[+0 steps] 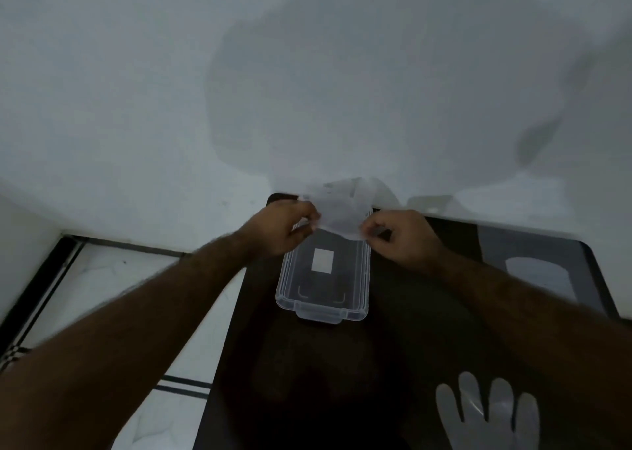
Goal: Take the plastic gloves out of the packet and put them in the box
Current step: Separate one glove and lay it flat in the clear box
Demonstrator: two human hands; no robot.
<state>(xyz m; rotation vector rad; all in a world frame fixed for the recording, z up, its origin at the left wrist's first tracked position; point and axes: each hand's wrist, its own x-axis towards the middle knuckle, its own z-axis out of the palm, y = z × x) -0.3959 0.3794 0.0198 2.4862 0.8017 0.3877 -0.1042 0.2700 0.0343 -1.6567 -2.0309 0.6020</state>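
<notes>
Hands: left [285,229], right [398,236] pinch-closed | holding packet [337,210] | above box [323,280]

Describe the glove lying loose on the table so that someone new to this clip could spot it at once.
Start at the dark table, whose far edge meets the white wall. Follow its near right part, well below the clear box in the picture. There a translucent plastic glove lies flat, fingers spread towards the wall. Unlike the crumpled sheet pinched by both hands, nothing touches it.
</notes>
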